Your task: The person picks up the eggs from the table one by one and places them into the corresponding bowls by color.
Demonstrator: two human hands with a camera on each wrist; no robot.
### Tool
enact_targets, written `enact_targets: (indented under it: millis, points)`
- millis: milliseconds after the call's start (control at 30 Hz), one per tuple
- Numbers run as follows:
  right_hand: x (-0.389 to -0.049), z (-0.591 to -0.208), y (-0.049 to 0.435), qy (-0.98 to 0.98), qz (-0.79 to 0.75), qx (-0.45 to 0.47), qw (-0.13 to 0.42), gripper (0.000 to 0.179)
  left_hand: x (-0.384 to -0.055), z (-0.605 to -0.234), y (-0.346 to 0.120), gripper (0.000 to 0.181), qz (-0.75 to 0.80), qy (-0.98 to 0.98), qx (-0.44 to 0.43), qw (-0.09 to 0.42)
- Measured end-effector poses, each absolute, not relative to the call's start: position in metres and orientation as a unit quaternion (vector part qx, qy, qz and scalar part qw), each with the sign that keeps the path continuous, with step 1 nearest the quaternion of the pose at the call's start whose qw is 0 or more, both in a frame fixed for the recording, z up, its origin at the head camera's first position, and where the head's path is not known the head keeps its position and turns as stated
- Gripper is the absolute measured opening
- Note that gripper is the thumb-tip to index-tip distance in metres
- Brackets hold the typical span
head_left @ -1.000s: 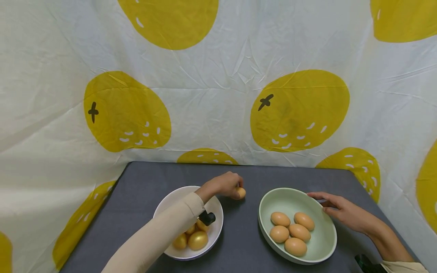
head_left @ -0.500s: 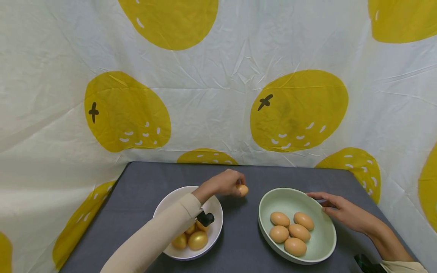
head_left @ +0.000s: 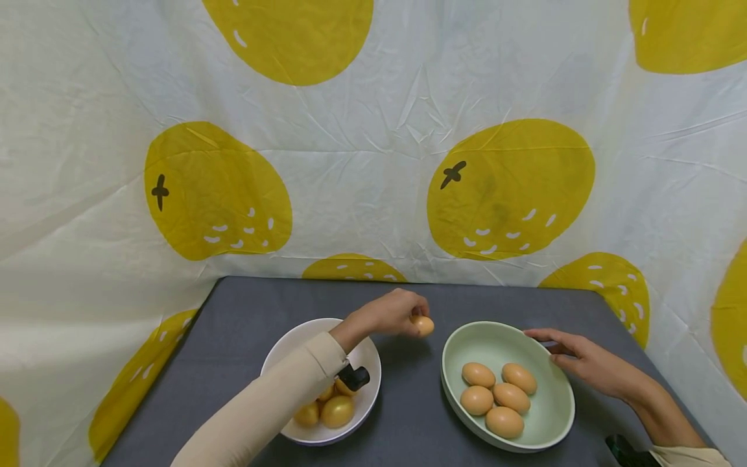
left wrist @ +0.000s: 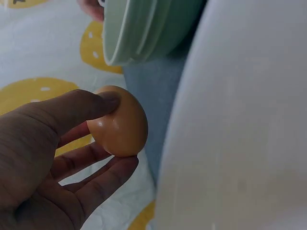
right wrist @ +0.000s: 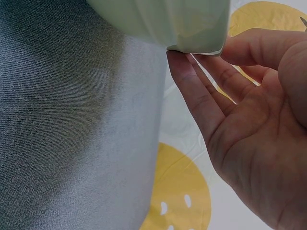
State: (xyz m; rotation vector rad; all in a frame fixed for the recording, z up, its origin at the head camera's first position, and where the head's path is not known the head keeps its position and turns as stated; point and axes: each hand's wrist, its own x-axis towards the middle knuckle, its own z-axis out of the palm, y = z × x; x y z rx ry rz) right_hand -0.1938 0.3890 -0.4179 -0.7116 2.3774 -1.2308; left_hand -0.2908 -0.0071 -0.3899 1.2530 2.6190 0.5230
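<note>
My left hand pinches a brown egg in the gap between the two bowls. In the left wrist view the thumb lies on one side of this egg and the fingertips support the other. Right of it stands a pale green bowl with several brown eggs inside. The far right of that bowl's rim is gripped by my right hand, thumb and fingers on either side of the wall. A white bowl with several golden eggs sits under my left forearm, which partly hides it.
Both bowls stand on a dark grey cloth-covered table. Behind and beside it hangs a white curtain printed with yellow fruit. A black wrist camera juts from the left sleeve above the white bowl.
My left hand has shifted a little to the right with the brown egg, closer to the green bowl. The right hand and both bowls have stayed in place.
</note>
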Motion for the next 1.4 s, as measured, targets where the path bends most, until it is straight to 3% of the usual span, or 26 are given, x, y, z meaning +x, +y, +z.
enact_targets:
  millis: [533, 1400]
  points:
    - [-0.193, -0.419, 0.388, 0.848, -0.432, -0.252, 0.177, 0.050, -0.278, -0.379, 0.010, 0.027, 0.176, 0.867, 0.458, 0.085]
    - [-0.193, -0.417, 0.386, 0.849, -0.431, -0.247, 0.178, 0.051, -0.258, -0.379, 0.050, 0.027, 0.178, 0.834, 0.511, 0.109]
